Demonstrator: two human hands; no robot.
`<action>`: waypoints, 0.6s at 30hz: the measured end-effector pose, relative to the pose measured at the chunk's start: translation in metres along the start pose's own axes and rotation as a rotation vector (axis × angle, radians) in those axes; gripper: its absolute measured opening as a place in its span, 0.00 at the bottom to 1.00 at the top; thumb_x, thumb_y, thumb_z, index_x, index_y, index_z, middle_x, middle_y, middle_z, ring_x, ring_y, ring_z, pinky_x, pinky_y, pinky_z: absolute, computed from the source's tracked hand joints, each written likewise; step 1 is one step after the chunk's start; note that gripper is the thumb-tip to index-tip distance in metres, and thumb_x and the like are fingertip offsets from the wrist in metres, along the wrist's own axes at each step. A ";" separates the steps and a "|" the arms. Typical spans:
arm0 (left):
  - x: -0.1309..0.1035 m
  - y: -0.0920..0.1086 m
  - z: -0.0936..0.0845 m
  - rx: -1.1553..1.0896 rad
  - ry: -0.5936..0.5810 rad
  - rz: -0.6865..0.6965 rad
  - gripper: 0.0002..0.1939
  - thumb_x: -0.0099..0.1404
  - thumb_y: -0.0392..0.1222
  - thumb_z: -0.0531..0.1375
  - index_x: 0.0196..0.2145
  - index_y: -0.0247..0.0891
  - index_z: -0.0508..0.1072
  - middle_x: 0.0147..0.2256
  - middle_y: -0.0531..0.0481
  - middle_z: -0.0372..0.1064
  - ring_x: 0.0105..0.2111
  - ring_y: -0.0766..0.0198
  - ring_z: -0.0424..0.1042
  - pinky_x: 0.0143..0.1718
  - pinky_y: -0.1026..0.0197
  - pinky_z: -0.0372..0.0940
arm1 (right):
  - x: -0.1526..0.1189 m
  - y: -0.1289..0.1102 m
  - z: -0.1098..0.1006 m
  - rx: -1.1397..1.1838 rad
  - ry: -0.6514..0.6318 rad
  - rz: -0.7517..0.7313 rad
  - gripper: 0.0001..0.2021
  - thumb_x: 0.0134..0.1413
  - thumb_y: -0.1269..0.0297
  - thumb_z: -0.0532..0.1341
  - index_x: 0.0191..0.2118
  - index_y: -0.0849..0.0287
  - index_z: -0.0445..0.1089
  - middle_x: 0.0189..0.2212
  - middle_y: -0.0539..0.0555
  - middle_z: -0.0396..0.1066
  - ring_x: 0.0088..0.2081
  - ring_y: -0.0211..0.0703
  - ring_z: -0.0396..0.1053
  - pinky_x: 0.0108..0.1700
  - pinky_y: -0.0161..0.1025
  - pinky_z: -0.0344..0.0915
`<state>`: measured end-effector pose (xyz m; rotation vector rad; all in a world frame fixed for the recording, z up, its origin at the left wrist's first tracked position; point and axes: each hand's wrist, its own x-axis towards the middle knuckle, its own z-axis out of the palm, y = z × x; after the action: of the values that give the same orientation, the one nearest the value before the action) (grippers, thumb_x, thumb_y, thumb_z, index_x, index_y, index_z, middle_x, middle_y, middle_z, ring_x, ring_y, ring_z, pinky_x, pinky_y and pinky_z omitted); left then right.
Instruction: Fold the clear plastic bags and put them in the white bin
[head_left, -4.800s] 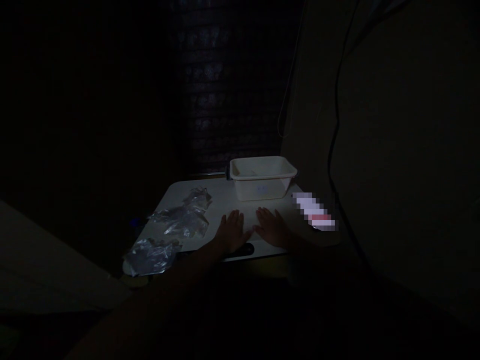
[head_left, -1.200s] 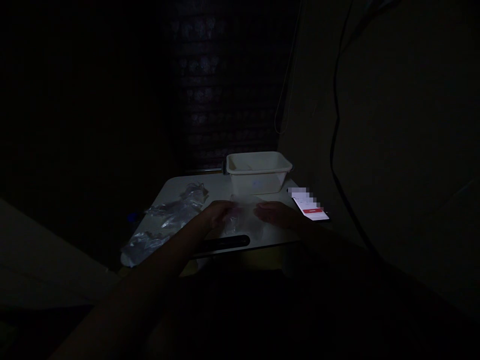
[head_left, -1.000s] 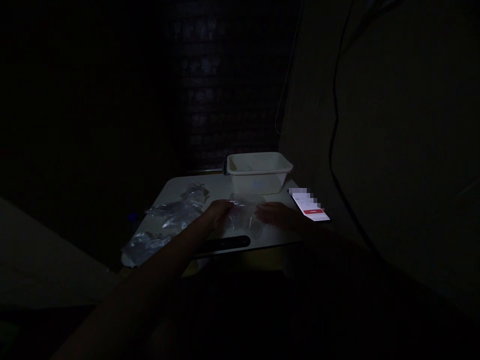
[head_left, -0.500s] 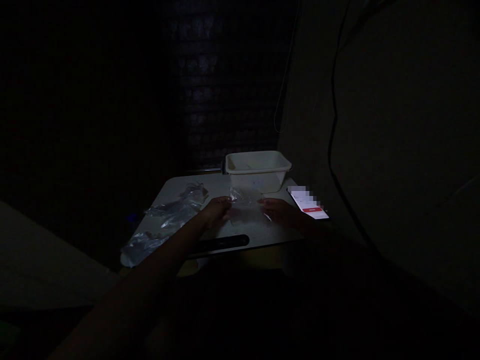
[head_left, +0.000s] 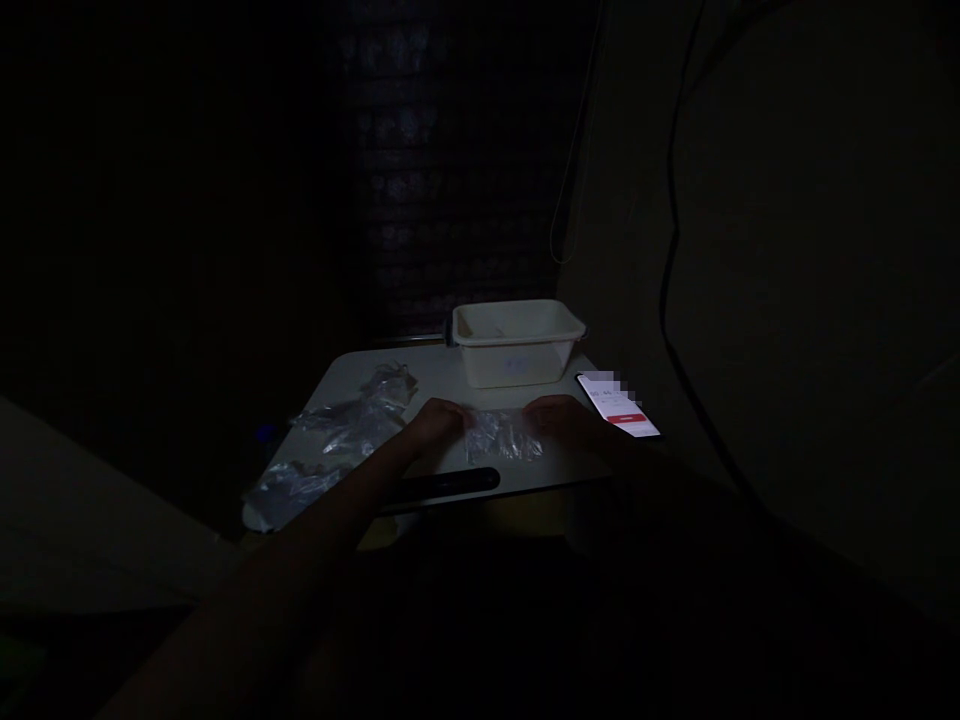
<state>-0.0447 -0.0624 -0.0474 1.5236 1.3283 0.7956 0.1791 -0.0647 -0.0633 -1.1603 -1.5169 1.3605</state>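
Observation:
A clear plastic bag point(head_left: 504, 436) is stretched between my two hands, above the front middle of a small white table point(head_left: 435, 375). My left hand point(head_left: 439, 424) pinches its left edge, and my right hand point(head_left: 559, 420) grips its right edge. Both hands are dim, so single fingers are hard to make out. Crumpled clear plastic bags point(head_left: 367, 420) lie on the table's left side, beyond my left forearm. Just behind the held bag stands a white rectangular tub point(head_left: 517, 365).
A lit phone point(head_left: 619, 405) lies at the table's right edge. A black strip or slot point(head_left: 450, 485) runs along the front edge. Behind the table is a dark textured wall, and a cable point(head_left: 666, 290) hangs on the right.
The clear bag has come down in front of the tub and now hangs spread lower between my hands. Both hands remain at its sides, having shifted only slightly.

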 end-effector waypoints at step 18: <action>-0.024 -0.012 0.034 1.164 -0.140 0.342 0.25 0.61 0.42 0.37 0.53 0.26 0.46 0.54 0.36 0.41 0.54 0.56 0.39 0.48 0.47 0.42 | 0.002 0.007 0.065 -1.206 0.028 -0.531 0.22 0.52 0.64 0.40 0.49 0.72 0.55 0.49 0.64 0.55 0.52 0.45 0.50 0.52 0.43 0.49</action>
<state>-0.0234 -0.0937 -0.0676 2.6925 1.5147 0.0111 0.1178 -0.0813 -0.0789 -1.2298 -2.4676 -0.0371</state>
